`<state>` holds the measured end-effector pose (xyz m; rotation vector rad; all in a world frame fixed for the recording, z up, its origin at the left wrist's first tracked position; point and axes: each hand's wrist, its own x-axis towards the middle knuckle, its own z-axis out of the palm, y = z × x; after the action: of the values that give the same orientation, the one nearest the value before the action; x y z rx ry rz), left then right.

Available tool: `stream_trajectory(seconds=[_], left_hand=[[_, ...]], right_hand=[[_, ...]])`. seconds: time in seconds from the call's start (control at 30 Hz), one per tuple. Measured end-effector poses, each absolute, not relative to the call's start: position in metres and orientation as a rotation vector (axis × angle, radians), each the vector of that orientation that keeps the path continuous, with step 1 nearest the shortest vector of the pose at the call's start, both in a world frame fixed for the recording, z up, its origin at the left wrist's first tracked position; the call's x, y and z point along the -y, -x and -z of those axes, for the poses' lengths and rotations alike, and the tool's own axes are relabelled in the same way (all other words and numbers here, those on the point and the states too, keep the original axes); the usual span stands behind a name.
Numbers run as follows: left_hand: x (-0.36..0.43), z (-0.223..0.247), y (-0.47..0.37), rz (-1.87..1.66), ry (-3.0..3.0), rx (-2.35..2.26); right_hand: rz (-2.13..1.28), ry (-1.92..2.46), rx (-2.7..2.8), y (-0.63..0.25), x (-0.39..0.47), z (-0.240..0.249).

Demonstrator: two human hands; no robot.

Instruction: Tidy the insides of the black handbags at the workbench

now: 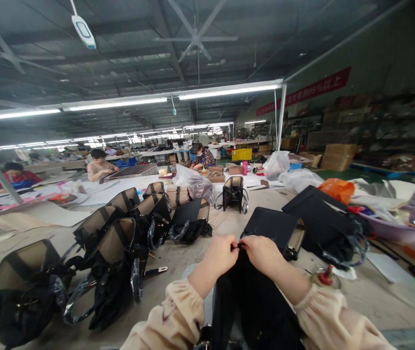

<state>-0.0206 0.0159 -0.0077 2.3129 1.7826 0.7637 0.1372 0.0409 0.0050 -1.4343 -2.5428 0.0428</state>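
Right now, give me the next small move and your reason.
Probably squeeze the far edge of the nearest black bag flat between the fingertips: the left hand and right hand pinch there side by side, while the rest lies below them, unheld.

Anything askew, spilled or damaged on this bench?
I can make out no spill or damage. Slightly odd: a black strap with a metal tip juts onto the bare table beside the crowded bags, which slump at differing angles.
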Motion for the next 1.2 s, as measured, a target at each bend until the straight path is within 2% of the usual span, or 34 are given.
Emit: stream_trajectory(seconds=[0.2,0.77,1.0,1.2], left_hand=[[-0.005,0.006,0.034,-0.907,-2.171,-1.695],[0.000,-0.004,0.019,-0.343,-2.275,-2.068],[0.015,-0.004,0.025,-0.733,-2.255,-1.966],[0.007,0.002,0.029,-0.758,-2.475,-1.744]], right_hand=[[-0.044,1.441,2.524,-0.140,-0.038,-0.004],[-0.036,1.478,2.474,-0.149,-0.038,0.001],[-0.069,1.478,2.464,-0.152,-0.037,0.001],[-0.088,1.465,2.451,-0.148,-0.035,-0.001]])
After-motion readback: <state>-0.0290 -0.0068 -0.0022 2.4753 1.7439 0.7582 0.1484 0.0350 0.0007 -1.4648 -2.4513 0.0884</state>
